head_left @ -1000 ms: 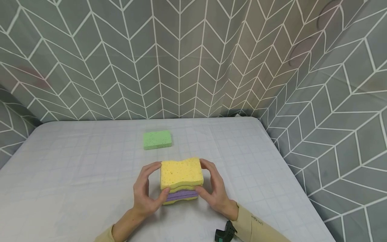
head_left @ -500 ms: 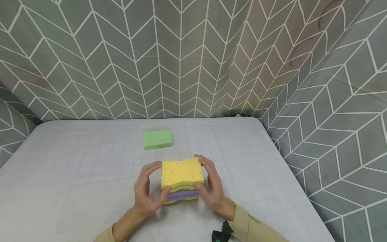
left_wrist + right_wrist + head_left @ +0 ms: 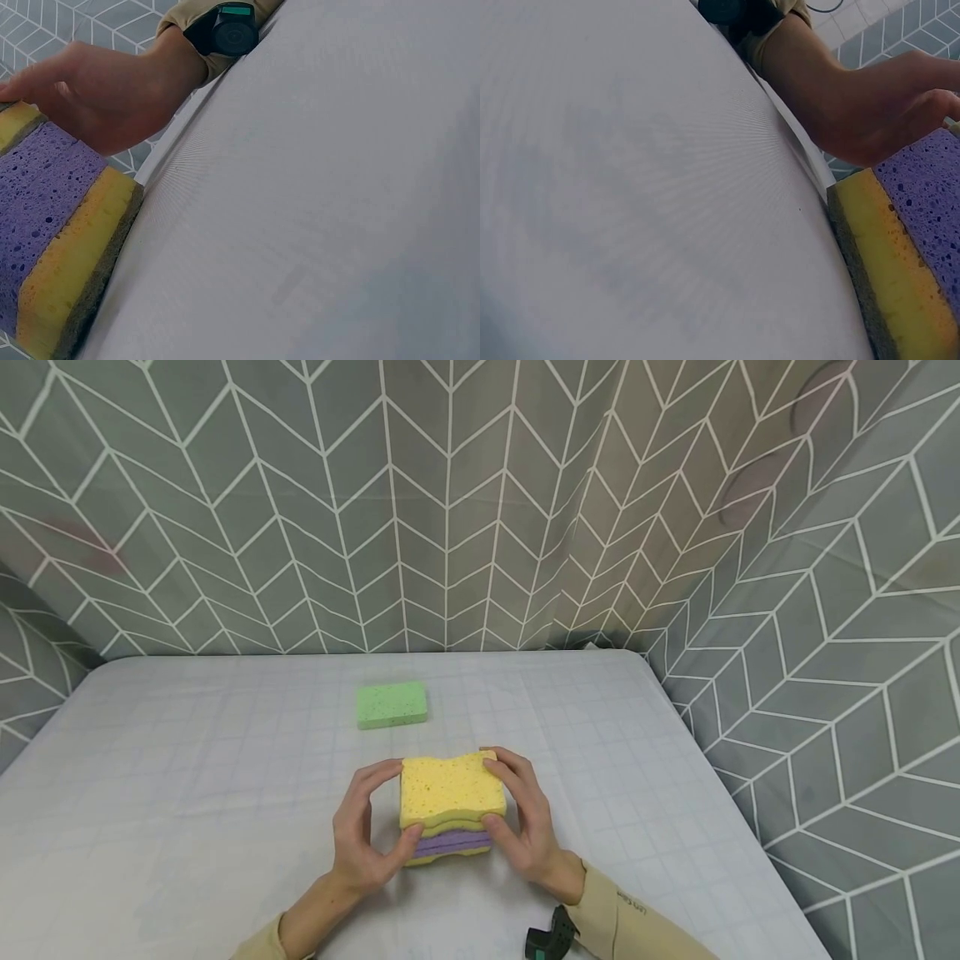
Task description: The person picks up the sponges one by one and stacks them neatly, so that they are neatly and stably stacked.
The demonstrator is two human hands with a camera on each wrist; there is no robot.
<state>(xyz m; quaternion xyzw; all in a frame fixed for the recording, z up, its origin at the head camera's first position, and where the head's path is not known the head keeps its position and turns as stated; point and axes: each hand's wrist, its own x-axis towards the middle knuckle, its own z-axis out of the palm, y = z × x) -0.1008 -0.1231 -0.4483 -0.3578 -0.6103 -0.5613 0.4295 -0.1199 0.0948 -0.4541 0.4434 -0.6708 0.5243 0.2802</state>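
A stack of sponges stands on the white-covered table, a wavy-sided yellow sponge (image 3: 452, 789) on top. Below it show purple sponge layers (image 3: 452, 842), with a yellow sponge (image 3: 892, 266) at the bottom that has a dark grey scouring layer (image 3: 112, 277) underneath. My left hand (image 3: 360, 847) grips the top yellow sponge's left end, thumb at the front edge and fingers at the back corner. At the right end my right hand (image 3: 534, 831) holds the same sponge, thumb on the front edge, one finger over the top right corner. Its other fingers are partly hidden behind the stack.
A green sponge (image 3: 392, 705) lies flat on the table (image 3: 210, 760), beyond the stack and slightly left. Grey curtains with white chevron lines (image 3: 420, 510) hang behind the table and along its right side. A black device (image 3: 551, 935) sits at the right wrist.
My right hand has moved slightly up and inward; its thumb has risen along the front edge and a finger has come onto the top sponge's corner. The left hand and stack stay nearly still.
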